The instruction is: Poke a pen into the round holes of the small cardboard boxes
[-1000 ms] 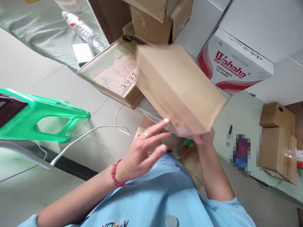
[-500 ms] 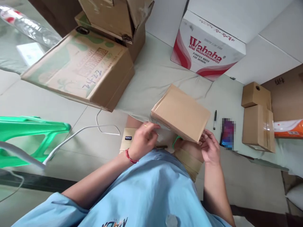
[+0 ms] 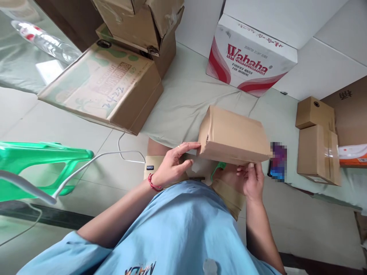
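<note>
A plain brown cardboard box is at the near edge of the cloth-covered surface, over my lap, with its long front side and left end showing. With fingers stretched out, my left hand touches the left end of the box by its fingertips; the thumb is apart from it. Beneath the front right edge is my right hand, its thumb against the box and its fingers curled at the underside. Part of that grip is hidden by the box. A dark phone lies just right of the box.
A white and red water carton stands at the back. Large cardboard boxes are at the left, with a plastic bottle behind. Smaller cartons stand right. A green stool and white cable are at lower left.
The box has moved right and turned, so its front side and left end show. My left hand has opened and come to its left end. The pen beside the phone is now hidden.
</note>
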`<state>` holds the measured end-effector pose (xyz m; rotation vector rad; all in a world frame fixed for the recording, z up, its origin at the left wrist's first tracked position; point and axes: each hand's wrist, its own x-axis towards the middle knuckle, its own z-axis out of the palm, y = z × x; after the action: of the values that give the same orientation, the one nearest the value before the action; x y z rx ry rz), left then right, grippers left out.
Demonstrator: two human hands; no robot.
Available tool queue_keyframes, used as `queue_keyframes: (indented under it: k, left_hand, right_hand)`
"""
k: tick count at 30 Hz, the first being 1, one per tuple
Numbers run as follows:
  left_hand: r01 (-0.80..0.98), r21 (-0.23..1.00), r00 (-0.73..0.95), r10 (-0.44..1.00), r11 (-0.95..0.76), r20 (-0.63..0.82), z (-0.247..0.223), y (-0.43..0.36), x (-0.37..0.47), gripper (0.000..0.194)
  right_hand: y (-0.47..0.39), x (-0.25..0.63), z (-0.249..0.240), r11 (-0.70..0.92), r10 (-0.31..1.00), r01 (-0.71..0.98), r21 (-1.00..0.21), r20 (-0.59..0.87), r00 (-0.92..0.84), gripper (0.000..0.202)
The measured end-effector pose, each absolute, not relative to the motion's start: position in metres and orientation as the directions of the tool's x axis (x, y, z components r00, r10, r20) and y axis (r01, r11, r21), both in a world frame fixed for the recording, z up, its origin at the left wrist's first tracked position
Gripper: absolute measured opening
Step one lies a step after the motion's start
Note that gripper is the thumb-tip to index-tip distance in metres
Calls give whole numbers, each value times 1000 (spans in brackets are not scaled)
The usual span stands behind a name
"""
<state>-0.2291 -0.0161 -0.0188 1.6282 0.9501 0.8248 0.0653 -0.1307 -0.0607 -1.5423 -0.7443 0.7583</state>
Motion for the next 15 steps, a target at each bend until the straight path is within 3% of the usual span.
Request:
queue_keyframes:
  k: [4,10,15]
  left_hand:
    - [85,973,610,783,-214,119,-3,-29,-231,48]
    - [12,829,697,599,-559,394,11,-45,-214,60]
    - [-50,815,659,594,-577,461,6,-51,-201,70]
  right_hand:
    - [-130,72,-52,-9,775,-160,-987,-108,622,40]
    - [-130,80,-51,69,732,-412,-908,-234,639,47]
    - [-132,78,-49,89,745,-480,-873,-262,613,42]
